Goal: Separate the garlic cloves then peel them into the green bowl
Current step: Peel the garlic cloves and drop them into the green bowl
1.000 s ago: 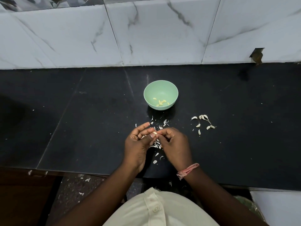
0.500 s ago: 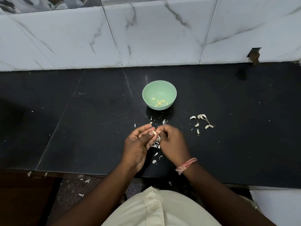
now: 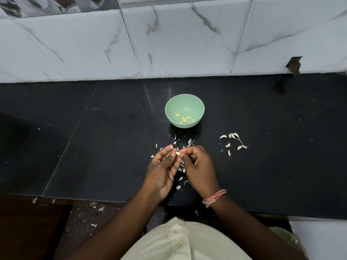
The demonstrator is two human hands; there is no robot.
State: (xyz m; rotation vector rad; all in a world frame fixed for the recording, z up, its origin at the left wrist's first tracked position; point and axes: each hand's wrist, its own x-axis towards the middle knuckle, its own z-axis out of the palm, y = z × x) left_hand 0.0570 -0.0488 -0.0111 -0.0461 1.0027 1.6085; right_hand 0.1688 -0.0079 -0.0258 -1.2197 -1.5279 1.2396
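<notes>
Garlic clove, pale yellow, pinched between fingertips of left hand and right hand, both raised just above black counter. Hands together, fingertips meeting on the clove; left fingers loosely curled, right fingers curled tight. Pink thread bracelet on right wrist.

Peel scraps scattered beneath and just beyond the hands, too many and too small to count.

Green bowl straight ahead of the hands, near, not touching them; about 7 peeled cloves inside.

Unpeeled cloves: 8 counted, loose group to the right of the hands, apart from bowl and hands.

Open counter wide to the left and to the far right. Front edge of counter just behind the wrists. Marble-tiled wall closing the back edge, well beyond the bowl. Hole in tile at far right.
</notes>
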